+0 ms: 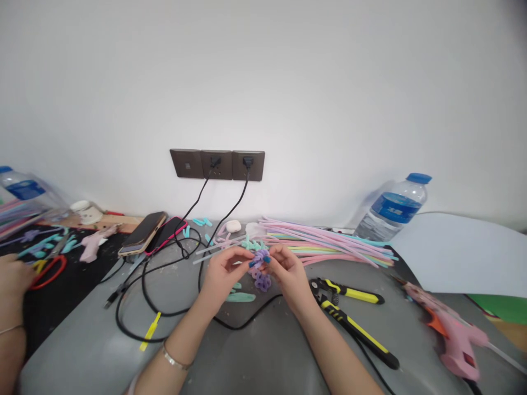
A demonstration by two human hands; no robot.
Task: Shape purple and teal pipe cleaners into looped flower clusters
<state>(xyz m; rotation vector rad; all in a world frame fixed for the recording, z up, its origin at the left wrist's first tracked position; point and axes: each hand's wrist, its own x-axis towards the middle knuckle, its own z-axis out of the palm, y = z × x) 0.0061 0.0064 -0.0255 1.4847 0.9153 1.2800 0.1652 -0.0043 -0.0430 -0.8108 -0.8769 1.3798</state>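
Both my hands meet over the middle of the grey table, pinching a small purple pipe-cleaner flower between thumbs and fingertips. My left hand grips it from the left, and my right hand from the right. Fingers cover part of its loops. Just below my fingertips lies another purple looped flower. Mint-green pipe-cleaner pieces sit right behind the hands, and a flat green strip rests by my left wrist.
Pastel pipe cleaners lie behind my right hand, near a water bottle. Yellow-black pliers and a pink glue gun are at right. Phones and black cables lie left. A co-worker's hand holds red-handled scissors.
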